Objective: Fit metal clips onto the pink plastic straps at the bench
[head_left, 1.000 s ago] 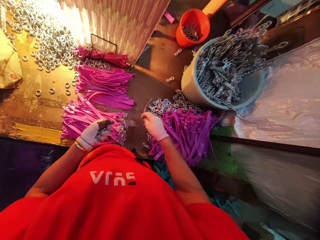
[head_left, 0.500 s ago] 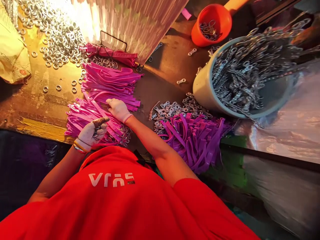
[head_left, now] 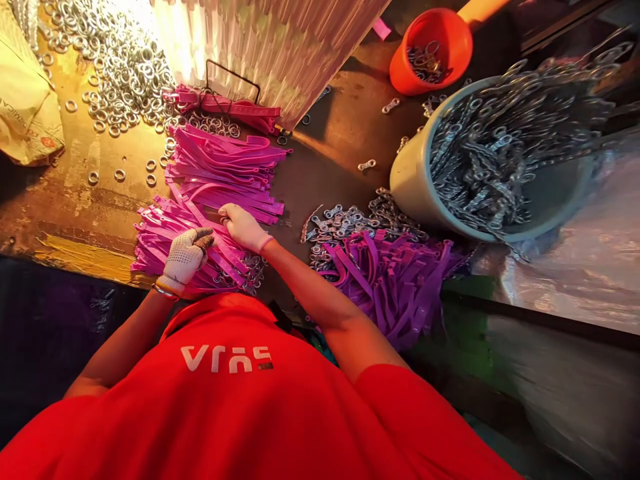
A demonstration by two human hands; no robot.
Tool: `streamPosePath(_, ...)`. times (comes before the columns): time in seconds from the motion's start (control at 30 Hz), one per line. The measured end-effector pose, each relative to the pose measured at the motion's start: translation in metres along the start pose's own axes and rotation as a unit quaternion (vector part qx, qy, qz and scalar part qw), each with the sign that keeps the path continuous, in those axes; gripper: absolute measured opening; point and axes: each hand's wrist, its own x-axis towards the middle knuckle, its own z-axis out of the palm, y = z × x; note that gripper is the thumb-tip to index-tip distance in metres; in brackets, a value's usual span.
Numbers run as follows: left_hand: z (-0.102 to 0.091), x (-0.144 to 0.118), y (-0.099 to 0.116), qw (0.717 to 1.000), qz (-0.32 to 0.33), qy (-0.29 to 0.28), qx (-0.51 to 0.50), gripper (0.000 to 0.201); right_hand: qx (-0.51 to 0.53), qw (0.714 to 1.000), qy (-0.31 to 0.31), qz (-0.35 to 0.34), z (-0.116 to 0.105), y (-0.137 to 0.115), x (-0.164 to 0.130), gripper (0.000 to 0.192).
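Observation:
My left hand (head_left: 186, 255), in a dotted white work glove with darkened fingertips, hovers at the lower pile of pink straps (head_left: 155, 230). Its fingers are curled in a pinch, and what lies between them is too small to make out. Close by on the right, my right hand (head_left: 246, 228) wears a thin white glove. Thumb and fingers are pressed together over the straps, and their contents are hidden. A second pile of pink straps (head_left: 225, 157) lies just beyond both hands. Small metal links (head_left: 254, 272) show under the near pile's right end.
Metal rings (head_left: 127, 73) cover the table's far left. A clear ribbed plastic sheet (head_left: 280, 47) rises at the back. On the right stand a grey bucket of twisted metal rods (head_left: 414, 170) and an orange cup (head_left: 455, 47). Purple straps (head_left: 395, 287) and metal links (head_left: 340, 223) lie before them.
My left hand has turned and moved slightly up and right, its pointing finger now curled in. My right hand has shifted slightly right and down, its fingers drawn together. The view has shifted a little.

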Motion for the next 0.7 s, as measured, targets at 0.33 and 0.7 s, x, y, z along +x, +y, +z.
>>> streamPosePath(0.33,0.008,-0.008,0.006,0.977,0.117,-0.153,0.092,0.018,0.113,0.993,0.03,-0.002,-0.006,-0.034,-0.088,0.028)
streamPosePath(0.7,0.021,-0.034,-0.011,0.969,-0.046,-0.211,-0.118,0.042,-0.204,0.977,0.048,0.041,-0.008,-0.055,-0.119,0.036)
